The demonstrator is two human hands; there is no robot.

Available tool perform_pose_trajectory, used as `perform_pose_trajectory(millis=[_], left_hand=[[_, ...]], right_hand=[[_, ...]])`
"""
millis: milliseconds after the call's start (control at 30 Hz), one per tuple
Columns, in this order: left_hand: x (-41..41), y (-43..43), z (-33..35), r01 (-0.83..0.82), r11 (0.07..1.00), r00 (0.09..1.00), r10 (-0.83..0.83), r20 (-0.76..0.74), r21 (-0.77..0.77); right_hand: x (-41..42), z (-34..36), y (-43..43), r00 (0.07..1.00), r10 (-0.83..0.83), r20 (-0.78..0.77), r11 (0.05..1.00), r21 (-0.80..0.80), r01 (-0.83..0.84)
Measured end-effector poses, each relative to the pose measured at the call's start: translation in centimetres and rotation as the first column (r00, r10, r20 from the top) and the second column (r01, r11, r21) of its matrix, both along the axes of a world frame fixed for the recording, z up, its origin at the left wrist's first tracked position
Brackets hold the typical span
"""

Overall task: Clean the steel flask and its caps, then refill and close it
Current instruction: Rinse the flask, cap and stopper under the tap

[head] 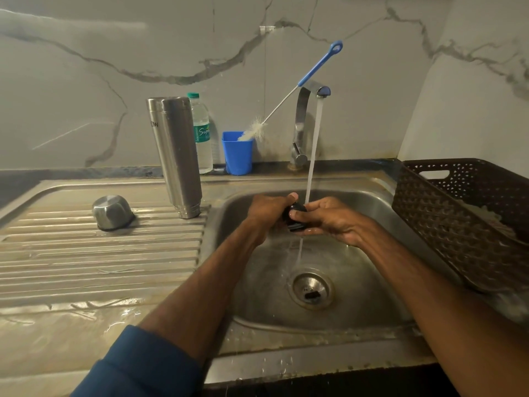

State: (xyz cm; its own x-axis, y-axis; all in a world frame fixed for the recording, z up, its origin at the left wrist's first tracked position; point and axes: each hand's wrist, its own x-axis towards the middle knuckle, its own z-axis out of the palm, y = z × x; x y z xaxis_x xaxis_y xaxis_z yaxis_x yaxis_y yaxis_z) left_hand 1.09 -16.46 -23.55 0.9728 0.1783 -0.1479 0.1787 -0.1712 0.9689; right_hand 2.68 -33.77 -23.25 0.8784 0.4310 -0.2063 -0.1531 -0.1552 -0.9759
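The black inner cap [294,218] is held between both hands over the sink [257,282]. The left hand [267,210] curls round it and the right hand [329,219] pinches it with thumb and fingers, under the tap's [303,116] water stream [313,150]. Left of the left hand, the steel flask [179,156] stands mouth-down on the drainboard [100,253], with the steel outer cap [113,212] upturned farther left and a brown basket [458,219] right of the right hand.

A black cap [297,208] is glistening between the left grip [267,209] and right grip [332,219]; leftward a silver flask [180,156] is shining, rightward a dark-brown lattice-patterned basket [446,224] is sitting.
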Motion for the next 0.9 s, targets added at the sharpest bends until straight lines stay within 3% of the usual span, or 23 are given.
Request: perform_pose_trajectory(millis=[133, 367, 467, 533, 600, 700, 900], left_hand=[[0.0, -0.1, 0.1, -0.051, 0.995, 0.992, 0.04, -0.121, -0.084], [0.4, 0.4, -0.3, -0.077, 0.99, 0.979, 0.052, -0.197, -0.122], [0.2, -0.4, -0.1, -0.116, 0.993, 0.987, 0.114, -0.109, -0.006], [0.8, -0.8, 0.0, -0.156, 0.985, 0.987, 0.154, 0.039, 0.072], [2.0, -1.0, 1.0, -0.153, 0.977, 0.97, 0.119, 0.211, 0.15], [4.7, -1.0, 4.0, -0.141, 0.95, 0.933, 0.034, 0.358, 0.278], [8.7, -1.4, 6.0, -0.007, 0.884, 0.929, -0.167, 0.331, 0.467]], right_hand=[[-0.3, -0.2, 0.5, 1.0, 0.01, -0.007, 1.0, 0.005, -0.01], [-0.2, -0.3, 0.8, 0.998, 0.036, 0.052, 0.998, -0.06, -0.033], [0.0, -0.6, 0.9, 0.988, 0.02, 0.15, 0.992, -0.128, 0.0], [0.1, -1.1, 1.2, 0.965, 0.031, 0.26, 0.971, -0.236, 0.032], [0.5, -1.8, 1.5, 0.926, 0.055, 0.374, 0.945, -0.318, 0.073], [1.2, -1.8, 1.7, 0.868, -0.007, 0.496, 0.939, -0.294, 0.176], [2.0, -2.0, 1.4, 0.812, -0.112, 0.573, 0.922, -0.245, 0.3]])
